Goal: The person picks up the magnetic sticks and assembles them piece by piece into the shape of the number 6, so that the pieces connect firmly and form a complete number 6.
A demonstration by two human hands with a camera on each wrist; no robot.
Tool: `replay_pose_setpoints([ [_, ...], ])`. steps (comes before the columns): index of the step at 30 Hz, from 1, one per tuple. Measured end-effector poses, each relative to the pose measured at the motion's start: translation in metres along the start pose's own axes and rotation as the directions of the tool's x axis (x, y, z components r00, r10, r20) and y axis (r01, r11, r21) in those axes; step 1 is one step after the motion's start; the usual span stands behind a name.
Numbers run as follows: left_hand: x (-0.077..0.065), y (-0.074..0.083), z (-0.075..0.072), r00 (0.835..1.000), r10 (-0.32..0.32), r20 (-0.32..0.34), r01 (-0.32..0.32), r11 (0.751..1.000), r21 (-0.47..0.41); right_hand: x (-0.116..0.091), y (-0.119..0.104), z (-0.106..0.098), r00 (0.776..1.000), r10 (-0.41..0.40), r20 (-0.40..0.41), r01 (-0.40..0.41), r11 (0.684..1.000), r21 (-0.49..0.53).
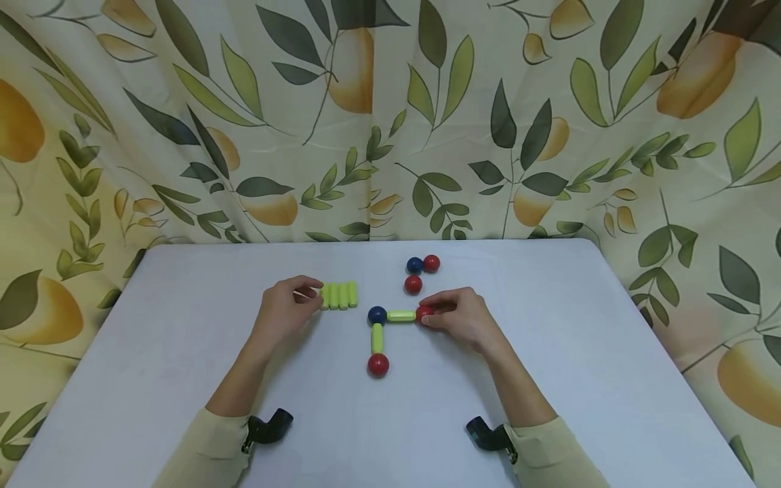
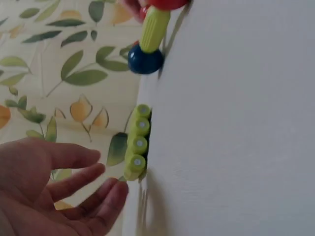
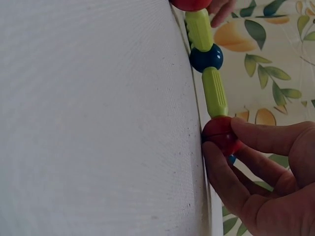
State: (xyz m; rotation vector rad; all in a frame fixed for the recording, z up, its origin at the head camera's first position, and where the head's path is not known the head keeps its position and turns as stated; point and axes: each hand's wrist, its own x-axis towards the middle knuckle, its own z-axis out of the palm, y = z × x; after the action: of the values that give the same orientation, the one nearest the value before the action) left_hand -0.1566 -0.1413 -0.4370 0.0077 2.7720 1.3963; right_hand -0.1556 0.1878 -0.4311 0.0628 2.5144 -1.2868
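- Near the middle of the white table (image 1: 183, 352), two lime-green ridged rods and three shiny balls form an L.
- At its corner sits a glossy dark-blue ball (image 1: 377, 315), with one lime-green rod (image 1: 401, 316) running sideways towards the person's right hand (image 1: 462, 318) and another, the second green rod (image 1: 377, 339), running towards the person.
- The near end of that second rod meets a large glossy red ball (image 1: 378, 365).
- The right hand pinches another glossy red ball (image 3: 221, 135) between thumb and fingers; this ball sits against the outer end of the sideways rod.
- The person's left hand (image 1: 289, 305) has its fingers loosely bent and spread, with nothing gripped between them.
- Its fingertips are at the left end of a side-by-side row of lime-green rods (image 1: 339, 295), at least four of them; from where I stand I can't tell whether they touch the end one.
- Beyond the L, towards the far edge, lies a loose cluster: a small dark-blue ball (image 1: 415, 265), a red ball beside it (image 1: 431, 263) and a nearer red ball (image 1: 413, 284).
- Both arms wear pale beige sleeves (image 1: 555, 454), each with a black wrist device (image 1: 270, 427) at the cuff.
- Behind the table hangs cream fabric (image 1: 451, 156) printed with leaves and orange fruit.
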Motion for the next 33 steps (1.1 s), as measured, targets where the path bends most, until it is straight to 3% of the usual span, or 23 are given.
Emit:
replay_pose_setpoints([
  [5,0.016,-0.005,-0.003,0.992,-0.121,0.032,0.121,0.993,-0.008,0.001,0.002,0.001,1.000,0.006,0.000,-0.006,1.000,-0.003],
  [14,0.026,-0.002,0.003,0.966,-0.243,0.092,0.250,0.966,-0.069,0.001,0.003,0.003,1.000,0.015,0.008,-0.015,1.000,0.003],
  [25,0.028,0.003,0.004,0.967,-0.248,0.049,0.251,0.966,-0.059,0.001,-0.002,0.000,1.000,0.009,0.007,-0.009,1.000,-0.013],
  [33,0.027,0.005,0.001,0.966,-0.256,0.038,0.256,0.967,0.001,0.002,0.000,-0.001,1.000,0.010,0.014,-0.010,1.000,-0.010],
])
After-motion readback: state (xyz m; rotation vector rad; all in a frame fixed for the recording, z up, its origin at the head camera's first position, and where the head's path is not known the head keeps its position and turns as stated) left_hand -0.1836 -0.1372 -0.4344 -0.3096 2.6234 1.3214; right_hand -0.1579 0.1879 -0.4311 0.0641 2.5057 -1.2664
